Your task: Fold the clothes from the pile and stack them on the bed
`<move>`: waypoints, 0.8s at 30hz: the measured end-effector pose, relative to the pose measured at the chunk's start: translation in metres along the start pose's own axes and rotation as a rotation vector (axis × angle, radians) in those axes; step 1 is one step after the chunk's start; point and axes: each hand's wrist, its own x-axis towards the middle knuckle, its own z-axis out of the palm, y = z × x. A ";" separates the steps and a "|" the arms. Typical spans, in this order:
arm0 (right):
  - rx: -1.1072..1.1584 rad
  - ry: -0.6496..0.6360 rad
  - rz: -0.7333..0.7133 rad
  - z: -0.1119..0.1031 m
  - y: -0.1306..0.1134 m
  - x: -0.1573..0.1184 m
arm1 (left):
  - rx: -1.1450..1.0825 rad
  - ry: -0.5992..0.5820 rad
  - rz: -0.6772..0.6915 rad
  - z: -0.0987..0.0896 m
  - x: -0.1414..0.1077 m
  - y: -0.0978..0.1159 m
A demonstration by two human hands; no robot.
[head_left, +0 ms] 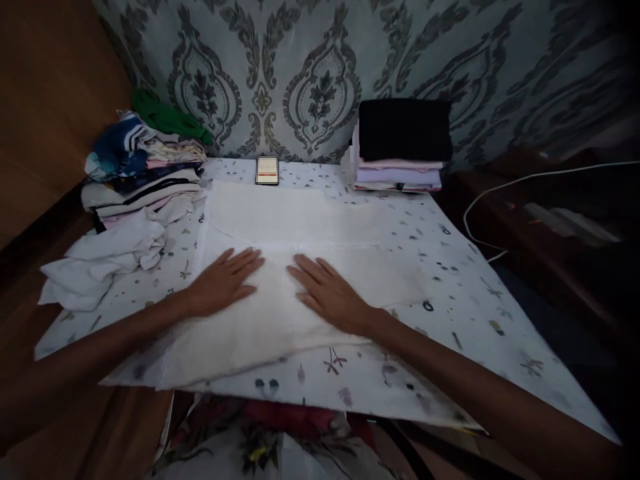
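A white garment (280,213) lies spread flat over the patterned cloth on the table. My left hand (223,283) rests palm down on its left part, fingers stretched toward the middle. To the right, my right hand (327,293) also lies flat on the fabric, fingers apart and pointing up and to the left. A gap of bare white fabric separates the two hands, and neither one grips anything.
On the left stands a pile of mixed clothes (145,183), with a crumpled white cloth (105,260) before it. A phone (267,171) lies near the wall. Folded clothes topped with black (405,130) are stacked at the back right. A white cable (530,177) hangs beyond the table (480,320).
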 end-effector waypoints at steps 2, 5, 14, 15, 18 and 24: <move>-0.021 0.034 0.050 -0.010 0.006 -0.036 | 0.027 -0.001 -0.026 -0.003 -0.024 -0.019; -0.023 0.077 0.124 -0.027 0.012 -0.081 | 0.055 0.041 -0.059 -0.010 -0.049 -0.036; 0.057 0.192 0.052 -0.033 -0.027 -0.124 | -0.044 0.039 0.199 -0.024 -0.091 0.056; 0.055 0.221 0.061 -0.031 -0.027 -0.122 | -0.016 0.013 0.184 -0.023 -0.095 0.064; 0.088 0.235 0.098 -0.029 -0.025 -0.116 | 0.099 -0.079 0.047 -0.019 -0.108 0.073; 0.390 0.204 0.299 -0.052 -0.019 -0.094 | -0.272 -0.099 -0.247 -0.050 -0.106 0.031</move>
